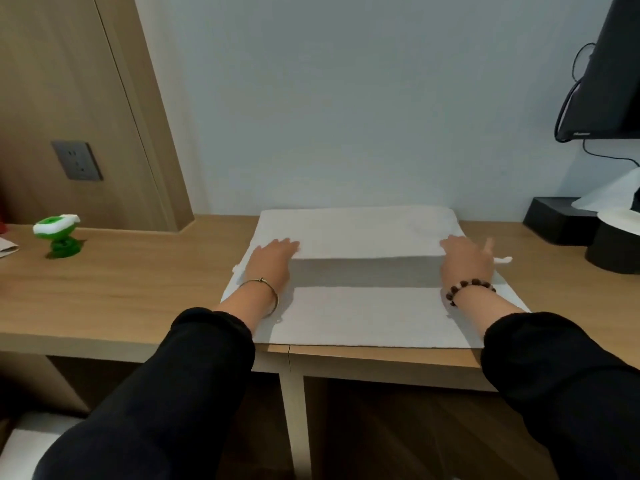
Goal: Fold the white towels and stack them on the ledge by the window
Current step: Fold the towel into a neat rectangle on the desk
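Note:
A white towel (367, 317) lies spread on the wooden desk (138, 292), its near edge at the desk's front. Its far part is folded over toward me, and that flap's free edge hovers above the lower layer, casting a shadow band. My left hand (272, 259) pinches the flap's left corner. My right hand (465, 259) holds the flap's right corner, fingers partly tucked under the cloth. Both arms wear black sleeves, with a thin bangle on the left wrist and a bead bracelet on the right.
A green and white toy (59, 237) stands at the desk's left. A black tissue box (557, 220) and a black holder (613, 251) sit at the right, under a dark monitor (606, 74) with cables. A wall socket (77, 160) is on the wooden panel.

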